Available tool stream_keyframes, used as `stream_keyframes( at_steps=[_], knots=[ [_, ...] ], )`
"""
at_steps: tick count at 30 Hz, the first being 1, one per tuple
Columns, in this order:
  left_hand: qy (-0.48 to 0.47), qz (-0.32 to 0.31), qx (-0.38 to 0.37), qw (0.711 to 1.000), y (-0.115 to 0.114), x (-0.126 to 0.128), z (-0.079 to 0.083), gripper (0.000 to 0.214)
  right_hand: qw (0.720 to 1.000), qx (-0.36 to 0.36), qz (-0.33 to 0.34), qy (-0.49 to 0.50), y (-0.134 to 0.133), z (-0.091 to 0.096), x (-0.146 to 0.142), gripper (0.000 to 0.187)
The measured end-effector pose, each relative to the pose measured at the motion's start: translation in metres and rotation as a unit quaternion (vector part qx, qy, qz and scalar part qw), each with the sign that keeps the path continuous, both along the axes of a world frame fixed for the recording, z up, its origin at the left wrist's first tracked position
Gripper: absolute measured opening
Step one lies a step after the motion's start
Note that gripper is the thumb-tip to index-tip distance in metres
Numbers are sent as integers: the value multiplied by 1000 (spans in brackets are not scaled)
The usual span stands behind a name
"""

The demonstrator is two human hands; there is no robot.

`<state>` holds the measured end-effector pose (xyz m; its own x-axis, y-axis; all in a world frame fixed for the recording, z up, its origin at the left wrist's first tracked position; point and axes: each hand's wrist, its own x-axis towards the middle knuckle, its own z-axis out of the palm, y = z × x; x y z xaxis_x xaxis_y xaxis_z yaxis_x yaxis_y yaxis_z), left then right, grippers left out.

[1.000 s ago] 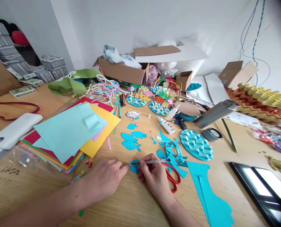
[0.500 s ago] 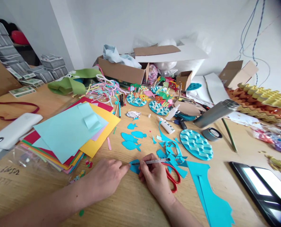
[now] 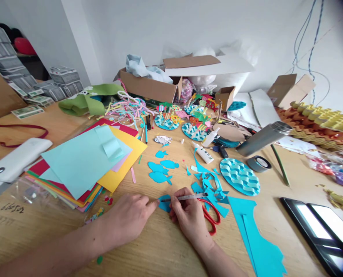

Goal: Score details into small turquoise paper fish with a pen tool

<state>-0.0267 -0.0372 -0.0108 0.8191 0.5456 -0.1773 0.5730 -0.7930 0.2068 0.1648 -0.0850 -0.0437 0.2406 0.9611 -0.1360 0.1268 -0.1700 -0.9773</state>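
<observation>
My right hand (image 3: pixel 190 217) grips a slim pen (image 3: pixel 191 197) with a clear grey barrel. The pen's dark tip rests over a small blue paper piece (image 3: pixel 164 206) on the table, partly hidden under that hand. At the left edge of this piece, my left hand (image 3: pixel 132 215) presses with its index fingertip, the other fingers curled in. Red-handled scissors (image 3: pixel 216 211) lie just right of my right hand, their blades out of sight. Beyond the hands lie several blue paper fish cut-outs (image 3: pixel 159 177), with a white fish drawing (image 3: pixel 163 139) farther back.
Blue scraps (image 3: pixel 207 184) and a larger blue sheet (image 3: pixel 255 234) lie to the right, near a wavy-patterned disc (image 3: pixel 239 176), glue bottle (image 3: pixel 203 152) and steel flask (image 3: pixel 263 138). Coloured paper (image 3: pixel 79 161) is stacked left, beside a white power bank (image 3: pixel 18 159). A dark glossy device (image 3: pixel 312 231) sits far right.
</observation>
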Motion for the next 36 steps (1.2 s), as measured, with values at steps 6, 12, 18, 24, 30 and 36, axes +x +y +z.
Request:
stream_keyframes(
  at_steps=[6, 12, 18, 24, 30, 36],
  knots=[
    [7, 0, -9, 1000, 0, 1, 2, 46, 1000, -2, 5, -5, -1, 1, 1, 38],
    [-8, 3, -9, 1000, 0, 1, 2, 45, 1000, 8, 1, 3, -1, -3, 1, 40],
    [4, 0, -8, 1000, -1, 1, 3, 44, 1000, 2, 3, 0, 0, 0, 0, 38],
    [10, 0, -14, 1000, 0, 1, 3, 47, 1000, -3, 3, 4, 0, 3, 0, 38],
    [10, 1, -8, 1000, 0, 1, 2, 46, 1000, -2, 10, 10, 0, 0, 0, 37],
    [20, -2, -6, 1000, 0, 2, 3, 47, 1000, -4, 9, 9, -1, 1, 0, 38]
  ],
)
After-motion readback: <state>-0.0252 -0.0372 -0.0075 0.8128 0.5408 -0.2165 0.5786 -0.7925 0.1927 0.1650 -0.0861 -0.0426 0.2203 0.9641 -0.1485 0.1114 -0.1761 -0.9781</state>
